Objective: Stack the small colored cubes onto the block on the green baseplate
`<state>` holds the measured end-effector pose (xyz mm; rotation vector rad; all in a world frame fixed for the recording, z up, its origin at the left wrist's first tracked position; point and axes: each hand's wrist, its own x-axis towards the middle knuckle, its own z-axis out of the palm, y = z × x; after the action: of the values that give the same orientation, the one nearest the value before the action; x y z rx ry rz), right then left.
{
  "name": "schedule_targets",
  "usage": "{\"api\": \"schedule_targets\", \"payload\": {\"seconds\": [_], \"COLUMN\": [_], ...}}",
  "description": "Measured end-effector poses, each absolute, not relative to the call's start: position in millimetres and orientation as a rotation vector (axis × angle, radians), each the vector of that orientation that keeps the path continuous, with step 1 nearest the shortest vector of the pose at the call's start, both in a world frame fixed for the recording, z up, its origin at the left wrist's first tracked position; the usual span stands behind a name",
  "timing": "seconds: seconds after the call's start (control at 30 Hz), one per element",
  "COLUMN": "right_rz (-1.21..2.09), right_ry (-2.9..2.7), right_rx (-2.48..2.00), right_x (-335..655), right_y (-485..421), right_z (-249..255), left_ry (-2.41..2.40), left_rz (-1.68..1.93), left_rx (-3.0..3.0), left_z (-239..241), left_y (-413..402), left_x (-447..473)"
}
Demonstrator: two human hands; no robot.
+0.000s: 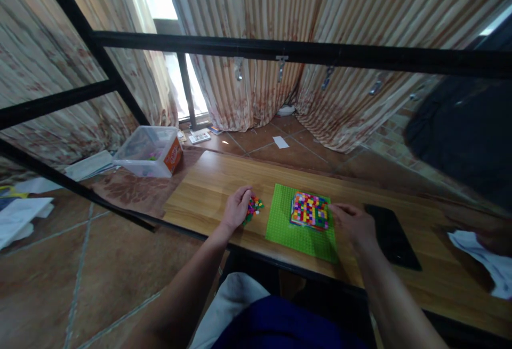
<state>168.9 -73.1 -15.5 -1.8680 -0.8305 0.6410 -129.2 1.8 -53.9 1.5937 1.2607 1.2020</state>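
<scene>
A green studded baseplate (280,222) lies on the wooden table, bearing a low square block of many-coloured toy bricks (309,211). Just left of the plate, my left hand (237,207) rests against a small heap of loose toy bricks (255,206); its fingers are curled and partly hidden. My right hand (357,223) is by the right side of the brick block, thumb and forefinger pinched together. Whatever sits between those fingertips is too small to make out.
To the right of my right hand lies a black flat tablet-like object (392,237). White paper (482,261) is at the table's right, with another person's hand (498,239) near it. A clear plastic bin (148,151) stands beyond the table's left end. A black metal bar (256,47) crosses above.
</scene>
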Motion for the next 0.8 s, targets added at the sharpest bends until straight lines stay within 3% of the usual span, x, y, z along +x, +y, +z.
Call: {"api": "schedule_targets", "payload": {"seconds": [0.07,0.23,0.37,0.8], "right_rz": [0.42,0.482,0.381,0.305], "right_ry": [-0.965,-1.555,-1.855,-2.026], "right_rx": [-1.837,-1.59,-1.601,-1.676], "right_x": [150,78,37,13], "right_y": [-79,-83,-67,-35], "right_z": [-5,15,1,-44], "left_ry": [1.256,1.228,1.151,1.04], "left_rz": [1.207,1.221,1.281,1.442], "left_rx": [1.593,1.544,1.411,1.125], "left_z": [-53,-53,-59,-71], "left_y": [1,0,1,10], "left_x": [-129,-130,-132,-132]}}
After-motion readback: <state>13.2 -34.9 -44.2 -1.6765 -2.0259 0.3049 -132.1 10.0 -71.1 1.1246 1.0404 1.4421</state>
